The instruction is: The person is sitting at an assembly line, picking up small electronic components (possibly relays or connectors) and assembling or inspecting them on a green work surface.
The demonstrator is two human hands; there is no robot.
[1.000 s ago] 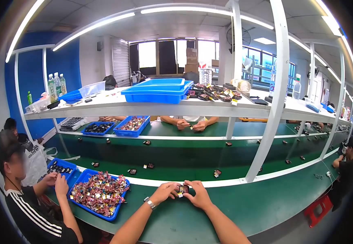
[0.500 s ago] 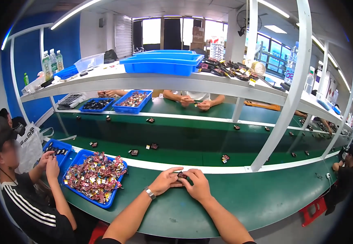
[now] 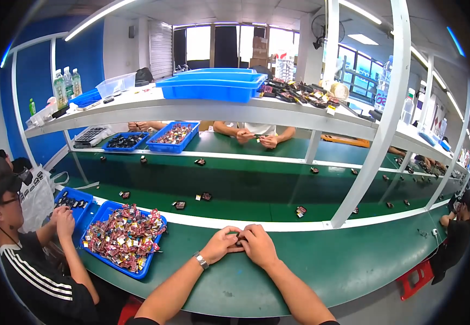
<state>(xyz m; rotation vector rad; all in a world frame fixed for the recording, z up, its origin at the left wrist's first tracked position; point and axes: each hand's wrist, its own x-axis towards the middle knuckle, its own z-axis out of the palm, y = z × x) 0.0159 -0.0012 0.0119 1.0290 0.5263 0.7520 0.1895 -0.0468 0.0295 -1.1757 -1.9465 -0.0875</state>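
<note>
Above the green worktable (image 3: 354, 254), my left hand (image 3: 219, 246) and my right hand (image 3: 259, 248) meet around a small dark piece (image 3: 240, 242). Both hands are closed, with fingers and thumbs pinching it from either side. Most of the piece is hidden by my fingers, so its exact kind does not show. To the left of my hands stands a blue bin (image 3: 147, 266), heaped with small reddish-brown parts (image 3: 121, 235) bearing white and yellow labels. Beyond my hands, similar small dark-and-red pieces (image 3: 206, 196) lie scattered along a green conveyor surface (image 3: 246, 187).
A co-worker (image 3: 34, 265) sits at the left, hands together beside a blue tray (image 3: 87, 194) of black pieces. A white post (image 3: 373, 135) rises at the right, supporting a shelf (image 3: 219, 112) with stacked blue bins (image 3: 208, 89). Another person's hands (image 3: 256, 140) work across the conveyor.
My right fingers have curled farther over the piece, covering more of it. The co-worker at the left has brought their hands closer together. The whole view has shifted slightly.
</note>
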